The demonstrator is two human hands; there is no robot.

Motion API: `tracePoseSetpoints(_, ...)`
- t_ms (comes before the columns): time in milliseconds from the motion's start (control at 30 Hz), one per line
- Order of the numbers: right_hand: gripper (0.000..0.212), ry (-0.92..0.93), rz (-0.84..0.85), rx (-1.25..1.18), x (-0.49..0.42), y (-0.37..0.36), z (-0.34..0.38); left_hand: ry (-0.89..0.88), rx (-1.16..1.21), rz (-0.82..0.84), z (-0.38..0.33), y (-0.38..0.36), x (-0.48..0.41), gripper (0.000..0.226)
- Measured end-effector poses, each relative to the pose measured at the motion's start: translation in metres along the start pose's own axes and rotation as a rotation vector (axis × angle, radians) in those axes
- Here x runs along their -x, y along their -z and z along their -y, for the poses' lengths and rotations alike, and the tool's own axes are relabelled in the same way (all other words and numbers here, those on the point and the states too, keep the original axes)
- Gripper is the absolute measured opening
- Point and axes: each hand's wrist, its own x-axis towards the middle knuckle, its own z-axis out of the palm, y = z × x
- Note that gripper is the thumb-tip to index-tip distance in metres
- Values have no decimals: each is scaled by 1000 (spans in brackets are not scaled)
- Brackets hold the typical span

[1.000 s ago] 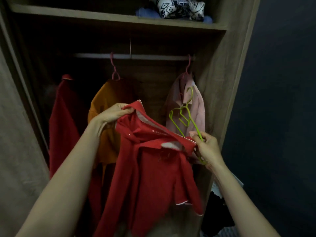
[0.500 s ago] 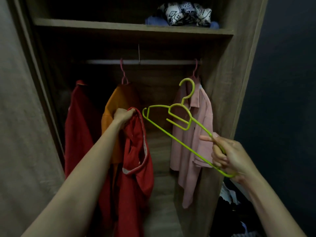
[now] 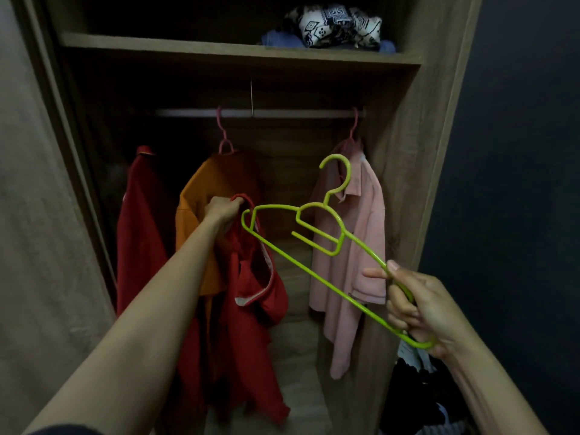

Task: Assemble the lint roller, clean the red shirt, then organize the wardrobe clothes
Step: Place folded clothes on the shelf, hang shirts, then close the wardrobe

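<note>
My left hand (image 3: 223,211) grips the collar of the red shirt (image 3: 251,312), which hangs limp below it inside the open wardrobe. My right hand (image 3: 417,306) holds a lime green plastic hanger (image 3: 317,243) by its right end, tilted, hook pointing up. The hanger's left tip sits right beside the shirt's collar opening. The lint roller is not in view.
On the wardrobe rail (image 3: 260,113) hang an orange shirt (image 3: 201,202) and a pink shirt (image 3: 361,243) on pink hangers; another red garment (image 3: 138,221) hangs at the left. Folded patterned cloth (image 3: 335,25) lies on the upper shelf. Dark clothes (image 3: 417,400) are piled at lower right.
The green hanger came free of the red shirt and swung out to the right. My left hand bunched the shirt by its collar, so it now hangs straight down.
</note>
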Motion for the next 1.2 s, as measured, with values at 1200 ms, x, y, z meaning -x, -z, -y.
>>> tracePoseSetpoints(1200,46,226,-589,1145,-60,-33,-77,-1067,-225,-107,-90,17,98,26)
